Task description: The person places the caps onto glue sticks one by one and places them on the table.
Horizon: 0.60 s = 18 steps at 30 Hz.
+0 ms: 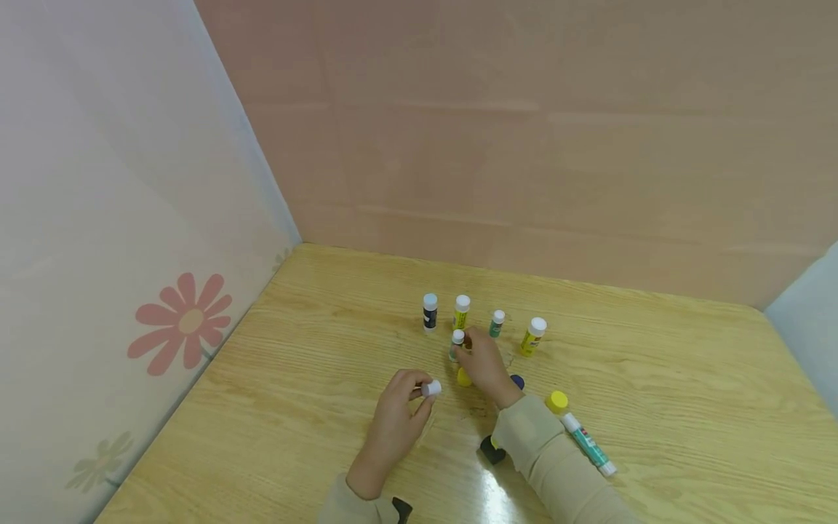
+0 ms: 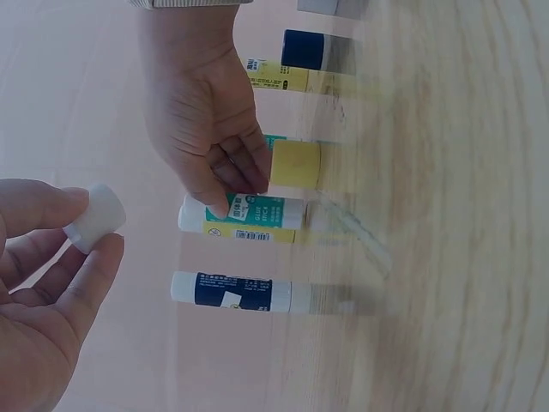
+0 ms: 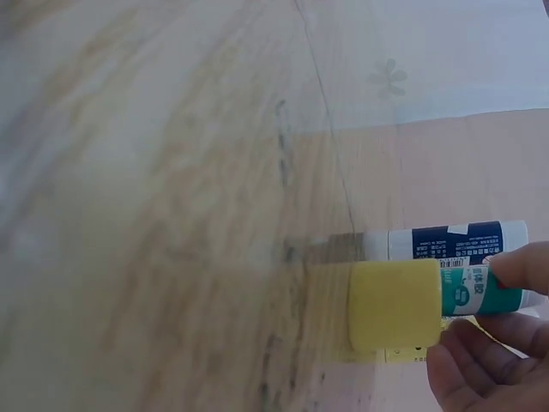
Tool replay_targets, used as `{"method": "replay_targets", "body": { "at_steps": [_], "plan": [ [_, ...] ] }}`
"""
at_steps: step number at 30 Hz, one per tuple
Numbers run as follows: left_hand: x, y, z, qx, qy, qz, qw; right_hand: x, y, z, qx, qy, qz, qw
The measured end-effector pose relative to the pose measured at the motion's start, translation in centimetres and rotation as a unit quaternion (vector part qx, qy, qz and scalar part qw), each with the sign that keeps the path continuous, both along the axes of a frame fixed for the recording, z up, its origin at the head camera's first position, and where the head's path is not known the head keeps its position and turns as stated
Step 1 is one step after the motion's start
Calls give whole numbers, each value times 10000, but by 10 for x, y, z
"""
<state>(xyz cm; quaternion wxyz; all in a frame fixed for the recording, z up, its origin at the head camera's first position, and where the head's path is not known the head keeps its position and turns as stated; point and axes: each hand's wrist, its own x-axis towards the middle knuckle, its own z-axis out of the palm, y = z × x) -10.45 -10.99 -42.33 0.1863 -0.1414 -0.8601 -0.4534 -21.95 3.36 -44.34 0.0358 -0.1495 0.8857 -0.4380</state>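
My left hand (image 1: 396,415) pinches a small white cap (image 1: 431,388) between thumb and fingertips, held above the table. Its round side shows closely in the left wrist view. Farther forward, my right hand (image 1: 486,364) grips an upright green-and-white glue stick (image 3: 480,290) near its upper part. The glue stick's white top (image 1: 457,336) points up. Just in front of it sits a yellow cap (image 3: 395,305), which covers part of the lower view. Behind the gripped stick stand a navy glue stick (image 1: 429,315) and a yellow glue stick (image 1: 461,313).
A smaller green glue stick (image 1: 496,324) and another yellow one (image 1: 533,337) stand to the right. A navy cap (image 1: 517,382) and a yellow cap (image 1: 557,402) sit nearer. One long green glue stick (image 1: 589,444) lies beside the right sleeve. Curtains border the wooden table (image 1: 294,349).
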Motion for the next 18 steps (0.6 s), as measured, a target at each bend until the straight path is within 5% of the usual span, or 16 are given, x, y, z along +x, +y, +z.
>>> {"method": "replay_targets", "body": {
  "at_steps": [18],
  "plan": [
    [0,5,1,-20,-69,-43,10000,7,4,14,-605,162,-173,9979]
  ]
}}
